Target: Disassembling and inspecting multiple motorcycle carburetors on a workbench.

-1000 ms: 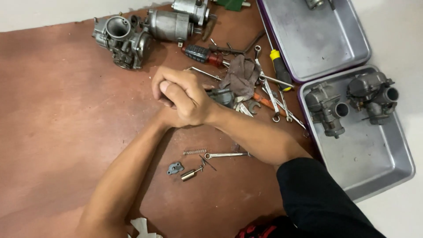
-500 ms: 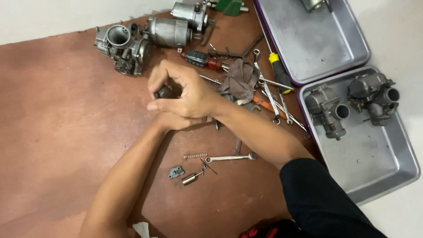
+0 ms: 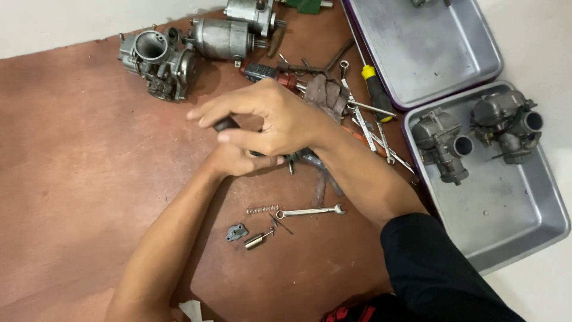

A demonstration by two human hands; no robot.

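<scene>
Both hands are meeting over the middle of the brown desk [image 3: 71, 179]. The right hand [image 3: 274, 119] is lying on top, its fingers curled and pinching a small dark part [image 3: 226, 124] that is poking out toward the left between thumb and forefinger. The left hand [image 3: 238, 160] is sitting directly beneath it, mostly hidden, its fingers seeming to be closing around the underside of the same piece; how tight that grip is I cannot tell. The dark part is lying roughly level, its long axis running left to right, with the free end pointing away from the right palm, so the right hand is the nearer one.

Just below the hands a thin spring [image 3: 262, 209], a small spanner [image 3: 310, 211], a little grey bracket [image 3: 236, 232] and a brass-tipped pin [image 3: 256, 240] are resting on the desk. A carburettor [image 3: 156, 64] is sitting at the far left, a heap of tools including a yellow-handled screwdriver [image 3: 375, 89] is lying behind the hands, and two more carburettor bodies are resting in the metal tray [image 3: 506, 214] on the right.
</scene>
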